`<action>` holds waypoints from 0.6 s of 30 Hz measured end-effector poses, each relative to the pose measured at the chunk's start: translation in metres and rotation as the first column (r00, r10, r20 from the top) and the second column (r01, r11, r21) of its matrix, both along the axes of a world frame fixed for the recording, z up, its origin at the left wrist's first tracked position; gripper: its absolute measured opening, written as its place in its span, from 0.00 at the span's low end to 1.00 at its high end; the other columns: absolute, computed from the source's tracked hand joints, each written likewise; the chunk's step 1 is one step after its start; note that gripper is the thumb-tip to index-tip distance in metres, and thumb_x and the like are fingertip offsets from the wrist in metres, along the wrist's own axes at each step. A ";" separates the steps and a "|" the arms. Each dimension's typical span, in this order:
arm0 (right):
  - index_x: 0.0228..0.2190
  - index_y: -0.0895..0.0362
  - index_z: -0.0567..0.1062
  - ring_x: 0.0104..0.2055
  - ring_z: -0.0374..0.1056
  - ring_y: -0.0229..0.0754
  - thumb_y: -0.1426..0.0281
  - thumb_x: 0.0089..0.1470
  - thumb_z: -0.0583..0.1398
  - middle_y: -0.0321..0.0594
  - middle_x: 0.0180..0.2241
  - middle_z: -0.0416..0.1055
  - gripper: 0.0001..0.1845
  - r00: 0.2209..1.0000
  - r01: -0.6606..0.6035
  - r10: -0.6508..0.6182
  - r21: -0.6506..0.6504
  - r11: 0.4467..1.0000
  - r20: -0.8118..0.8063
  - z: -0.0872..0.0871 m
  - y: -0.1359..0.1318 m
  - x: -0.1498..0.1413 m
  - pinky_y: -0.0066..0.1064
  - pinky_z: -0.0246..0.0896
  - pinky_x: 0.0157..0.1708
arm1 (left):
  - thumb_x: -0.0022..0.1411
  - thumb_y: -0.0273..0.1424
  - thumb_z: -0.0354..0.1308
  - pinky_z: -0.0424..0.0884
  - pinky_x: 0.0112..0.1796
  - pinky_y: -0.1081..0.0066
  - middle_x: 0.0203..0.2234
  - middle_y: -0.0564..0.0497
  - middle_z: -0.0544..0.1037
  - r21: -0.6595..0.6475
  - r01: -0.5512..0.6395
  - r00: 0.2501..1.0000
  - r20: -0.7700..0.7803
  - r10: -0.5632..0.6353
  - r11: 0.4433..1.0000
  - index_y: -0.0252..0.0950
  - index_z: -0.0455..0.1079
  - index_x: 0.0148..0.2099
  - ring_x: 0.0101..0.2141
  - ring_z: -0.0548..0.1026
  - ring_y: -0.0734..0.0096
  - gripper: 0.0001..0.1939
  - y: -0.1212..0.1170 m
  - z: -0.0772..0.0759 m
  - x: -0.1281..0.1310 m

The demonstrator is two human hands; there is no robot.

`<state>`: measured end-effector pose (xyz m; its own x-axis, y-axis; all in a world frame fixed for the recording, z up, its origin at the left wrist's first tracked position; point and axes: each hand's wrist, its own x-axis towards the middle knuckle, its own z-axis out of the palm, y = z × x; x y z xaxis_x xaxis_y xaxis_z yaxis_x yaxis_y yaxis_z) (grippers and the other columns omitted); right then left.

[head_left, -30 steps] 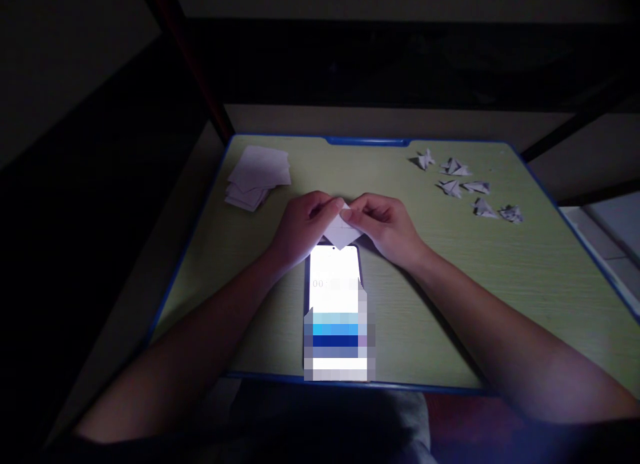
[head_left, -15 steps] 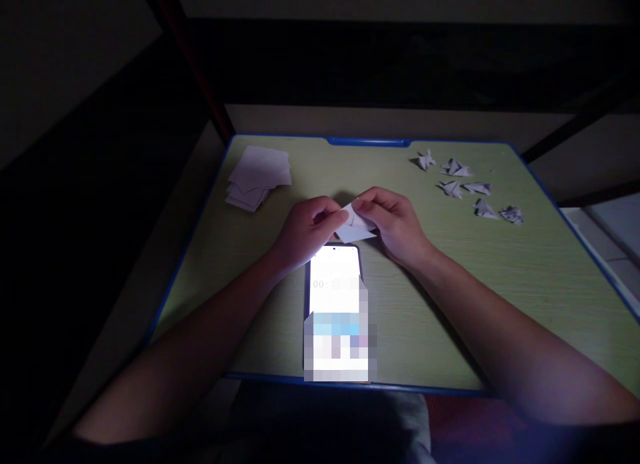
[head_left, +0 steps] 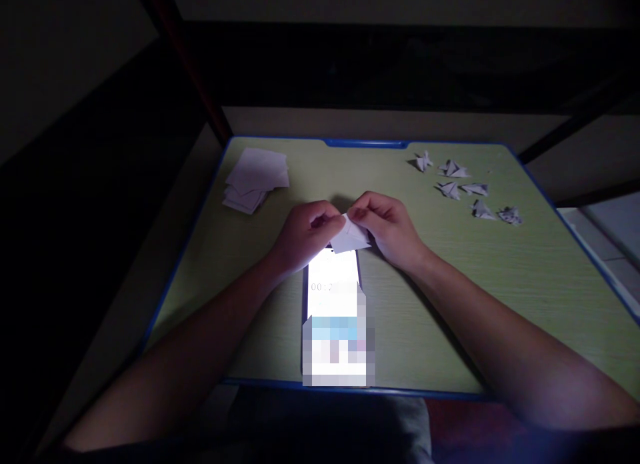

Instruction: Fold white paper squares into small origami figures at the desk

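A small folded sheet of white paper (head_left: 351, 237) is held between my two hands, just beyond the top of a lit phone. My left hand (head_left: 311, 234) pinches its upper left edge between thumb and fingers. On the other side, my right hand (head_left: 387, 225) grips the paper's upper right, thumb on top. A crease shows on the near face, and the lower edge overlaps the phone's top in view. The fingers curled behind the paper are hidden.
The phone (head_left: 333, 301) lies upright on the green table (head_left: 430, 331) and shows a timer, partly blurred out. A stack of paper sheets (head_left: 260, 169) lies at the far left. Several folded paper figures (head_left: 453, 169) are at the far right. A blue rim (head_left: 183, 251) edges the table.
The paper has tipped and come slightly nearer, its lower edge now over the phone's top. My right fingers have shifted left along its upper edge, closer to my left thumb.
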<state>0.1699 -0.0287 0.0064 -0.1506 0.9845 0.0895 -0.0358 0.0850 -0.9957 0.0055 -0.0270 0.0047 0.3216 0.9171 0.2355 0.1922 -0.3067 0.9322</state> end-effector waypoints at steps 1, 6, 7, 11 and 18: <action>0.19 0.57 0.72 0.16 0.52 0.29 0.69 0.46 0.64 0.27 0.14 0.62 0.09 1.000 0.001 -0.001 0.003 1.000 -0.008 -0.001 0.000 0.000 0.26 0.41 0.16 | 0.56 0.34 0.55 0.58 0.22 0.77 0.17 0.56 0.67 0.001 0.001 1.000 -0.001 -0.001 1.000 0.33 0.67 0.25 0.20 0.64 0.80 0.11 0.000 -0.001 0.000; 0.20 0.58 0.73 0.18 0.55 0.29 0.70 0.47 0.65 0.28 0.15 0.66 0.09 0.996 -0.010 0.012 0.020 1.000 -0.084 -0.006 0.003 0.002 0.25 0.44 0.18 | 0.56 0.34 0.55 0.59 0.21 0.77 0.16 0.56 0.67 -0.022 -0.002 1.000 0.014 0.002 1.000 0.33 0.68 0.26 0.19 0.65 0.79 0.10 0.003 -0.002 0.000; 0.20 0.58 0.73 0.18 0.56 0.29 0.69 0.47 0.66 0.29 0.16 0.66 0.09 0.995 -0.020 0.021 0.015 1.000 -0.102 -0.007 0.003 0.002 0.25 0.44 0.18 | 0.56 0.34 0.56 0.59 0.21 0.77 0.16 0.57 0.67 -0.027 0.000 1.000 0.029 0.001 1.000 0.34 0.67 0.26 0.19 0.64 0.80 0.10 0.003 -0.002 -0.001; 0.20 0.58 0.71 0.18 0.56 0.29 0.65 0.45 0.69 0.29 0.15 0.66 0.14 0.989 -0.058 0.056 -0.008 0.998 -0.134 -0.006 0.003 0.002 0.26 0.45 0.18 | 0.55 0.34 0.56 0.57 0.20 0.77 0.15 0.57 0.65 -0.016 -0.006 1.000 0.028 0.006 1.000 0.34 0.67 0.24 0.18 0.62 0.80 0.11 0.004 0.001 -0.003; 0.22 0.59 0.74 0.19 0.56 0.29 0.62 0.42 0.71 0.29 0.17 0.66 0.16 0.996 -0.064 0.061 -0.035 0.997 -0.068 0.001 0.001 0.001 0.26 0.45 0.18 | 0.56 0.35 0.56 0.61 0.20 0.78 0.15 0.56 0.67 -0.053 -0.004 1.000 0.013 0.005 0.999 0.34 0.67 0.25 0.19 0.67 0.80 0.12 0.003 0.000 -0.002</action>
<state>0.1711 -0.0275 0.0074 -0.2069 0.9762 0.0645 -0.1060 0.0432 -0.9934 0.0031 -0.0235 0.0050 0.3148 0.9298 0.1909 0.1812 -0.2563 0.9495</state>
